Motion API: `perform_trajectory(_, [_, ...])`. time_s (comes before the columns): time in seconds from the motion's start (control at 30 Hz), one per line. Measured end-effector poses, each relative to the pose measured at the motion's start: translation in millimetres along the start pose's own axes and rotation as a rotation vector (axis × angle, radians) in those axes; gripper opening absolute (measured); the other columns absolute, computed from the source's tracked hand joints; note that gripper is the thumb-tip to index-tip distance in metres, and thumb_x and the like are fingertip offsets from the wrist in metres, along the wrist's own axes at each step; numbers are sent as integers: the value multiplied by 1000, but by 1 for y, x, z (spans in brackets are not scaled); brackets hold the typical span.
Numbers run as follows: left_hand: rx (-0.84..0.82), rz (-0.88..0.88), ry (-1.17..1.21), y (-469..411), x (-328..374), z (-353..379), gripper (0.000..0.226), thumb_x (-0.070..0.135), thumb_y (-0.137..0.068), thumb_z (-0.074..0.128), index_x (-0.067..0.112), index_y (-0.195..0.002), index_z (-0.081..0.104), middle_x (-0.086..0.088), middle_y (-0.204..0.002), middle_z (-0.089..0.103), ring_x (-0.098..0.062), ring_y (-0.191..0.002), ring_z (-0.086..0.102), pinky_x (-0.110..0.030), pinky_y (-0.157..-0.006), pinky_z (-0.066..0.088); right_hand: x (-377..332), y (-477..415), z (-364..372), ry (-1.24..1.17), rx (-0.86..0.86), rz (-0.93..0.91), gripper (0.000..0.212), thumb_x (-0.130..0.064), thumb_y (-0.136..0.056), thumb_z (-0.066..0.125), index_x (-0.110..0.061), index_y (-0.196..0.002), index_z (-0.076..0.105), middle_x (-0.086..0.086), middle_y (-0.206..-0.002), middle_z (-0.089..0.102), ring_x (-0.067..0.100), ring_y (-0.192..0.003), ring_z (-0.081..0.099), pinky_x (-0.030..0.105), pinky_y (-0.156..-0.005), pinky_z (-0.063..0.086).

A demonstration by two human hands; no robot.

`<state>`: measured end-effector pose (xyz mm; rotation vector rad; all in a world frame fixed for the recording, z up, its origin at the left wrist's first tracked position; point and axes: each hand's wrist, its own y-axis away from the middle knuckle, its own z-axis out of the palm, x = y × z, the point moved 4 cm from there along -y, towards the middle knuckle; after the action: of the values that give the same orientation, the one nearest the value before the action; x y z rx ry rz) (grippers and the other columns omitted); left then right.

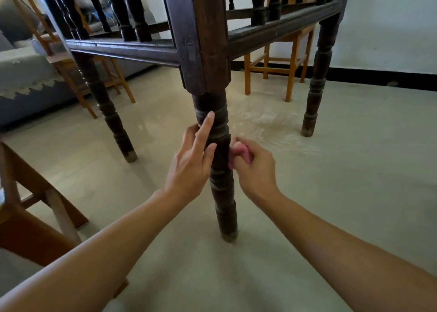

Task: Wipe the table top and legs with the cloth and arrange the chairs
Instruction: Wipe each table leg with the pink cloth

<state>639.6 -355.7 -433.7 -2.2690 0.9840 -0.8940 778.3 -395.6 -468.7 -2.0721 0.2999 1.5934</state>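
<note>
A dark turned wooden table leg (222,193) stands right in front of me, under the table's dark frame (146,51). My left hand (194,162) rests against the left side of this leg, fingers spread, the index finger pointing up along it. My right hand (253,167) is closed on a small pink cloth (238,153) and presses it to the leg's right side at mid height. Two other table legs, the left one (106,113) and the right one (314,94), stand farther back.
A light wooden chair (290,58) stands behind the table on the right, another (111,79) on the left beside a grey sofa (26,87). A brown wooden piece of furniture (28,221) sits close at my left. The floor is pale tile, the wall white with a black skirting.
</note>
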Motion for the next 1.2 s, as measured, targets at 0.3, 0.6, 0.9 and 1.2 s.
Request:
perform_trajectory(0.3, [-81, 93, -158, 15, -5, 14, 53, 12, -97, 49, 23, -147, 34, -20, -152, 20, -35, -127, 45, -46, -98, 48, 83, 15, -18, 290, -27, 146, 25, -27, -87, 72, -29, -65, 61, -5, -85, 69, 15, -84, 66, 34, -78, 55])
perform_trajectory(0.6, [-68, 96, -148, 21, -8, 21, 54, 7, -94, 51, 24, -144, 38, -23, -155, 12, -38, -129, 43, -47, -99, 44, 87, 55, 14, 228, -159, 164, 17, -17, -87, 68, -30, -77, 63, -12, -81, 65, 3, -73, 61, 21, -73, 53])
perform_trajectory(0.9, [-177, 21, -104, 43, -11, 36, 54, 17, -97, 47, 31, -147, 31, -19, -148, 29, -30, -113, 56, -40, -89, 52, 53, -9, -3, -93, -80, 99, 17, -26, -93, 65, -23, -78, 70, -15, -83, 69, 15, -84, 69, 44, -81, 58])
perform_trajectory(1.2, [-298, -36, -141, 57, -23, 50, 49, 19, -99, 46, 31, -145, 37, -16, -144, 31, -32, -105, 58, -43, -87, 55, 140, 47, -11, 385, -377, 431, 36, -39, -90, 66, -19, -61, 69, -2, -65, 71, 17, -71, 71, 35, -78, 57])
